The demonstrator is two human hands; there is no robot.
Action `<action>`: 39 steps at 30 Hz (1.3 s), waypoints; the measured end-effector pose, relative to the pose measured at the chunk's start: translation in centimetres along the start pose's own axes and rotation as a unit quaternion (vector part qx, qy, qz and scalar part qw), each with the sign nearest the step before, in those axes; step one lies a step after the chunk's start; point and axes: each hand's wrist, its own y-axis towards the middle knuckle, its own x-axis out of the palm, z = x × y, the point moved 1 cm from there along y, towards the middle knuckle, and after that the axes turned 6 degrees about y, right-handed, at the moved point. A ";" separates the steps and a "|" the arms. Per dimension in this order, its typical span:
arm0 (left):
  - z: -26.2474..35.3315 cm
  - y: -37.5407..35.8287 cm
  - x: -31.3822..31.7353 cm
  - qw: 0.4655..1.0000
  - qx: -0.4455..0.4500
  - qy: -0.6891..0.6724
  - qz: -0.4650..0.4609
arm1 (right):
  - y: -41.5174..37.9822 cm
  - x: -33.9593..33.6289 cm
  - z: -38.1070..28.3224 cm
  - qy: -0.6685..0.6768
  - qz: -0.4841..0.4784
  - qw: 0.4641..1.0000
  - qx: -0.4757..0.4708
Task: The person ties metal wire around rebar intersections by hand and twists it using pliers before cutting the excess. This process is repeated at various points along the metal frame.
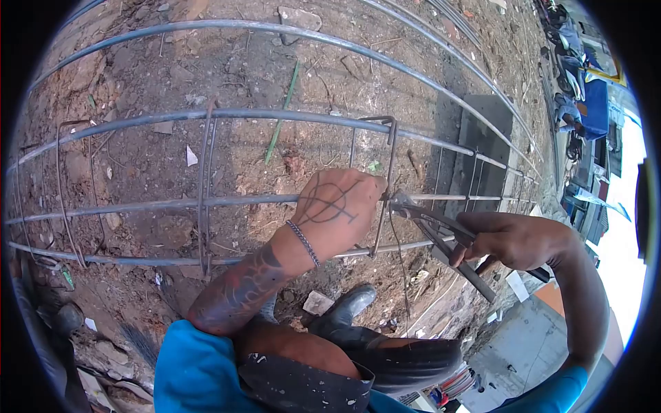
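Note:
Tie-wire pincers (441, 234) are in my right hand (516, 241), which is closed around their handles. Their jaws meet a crossing of a long steel rebar (248, 200) and a bent stirrup (392, 165). Just left of that crossing, my left hand (337, 199) is closed over the same rebar. Its fingertips are hidden beneath it. A thin tie wire (405, 275) hangs down from near the pincers' jaws. More stirrups (204, 172) wrap the long bars to the left.
Parallel rebars (241, 25) run across the far side over rubble-strewn soil. A green strip (282, 113) lies on the ground. Below are my boot (351, 306) and bent knee. People (568, 110) and a blue object (596, 107) are at the upper right. Another person's dark boot (67, 320) shows at left.

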 end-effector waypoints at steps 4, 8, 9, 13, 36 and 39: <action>0.1 0.0 -0.2 1.000 -0.015 -0.012 -0.001 | 0.1 0.3 -0.3 0.003 0.005 1.000 0.002; 0.0 -0.1 -0.1 1.000 0.001 -0.017 0.016 | -0.3 0.4 -1.1 -0.018 0.012 1.000 0.010; 0.0 -0.1 -0.1 1.000 -0.002 -0.019 0.011 | -0.3 0.4 -1.0 -0.006 0.018 1.000 0.022; 0.0 -0.2 -0.2 1.000 0.008 -0.016 0.023 | -0.1 0.4 -0.3 0.014 0.040 0.999 0.034; 5.6 1.7 -0.6 0.937 0.236 -0.113 0.234 | -0.6 8.2 -1.1 -0.617 0.319 0.719 0.015; 6.9 5.3 1.5 0.959 0.227 -0.150 -0.076 | 0.0 8.1 0.2 -0.638 0.363 0.679 -0.013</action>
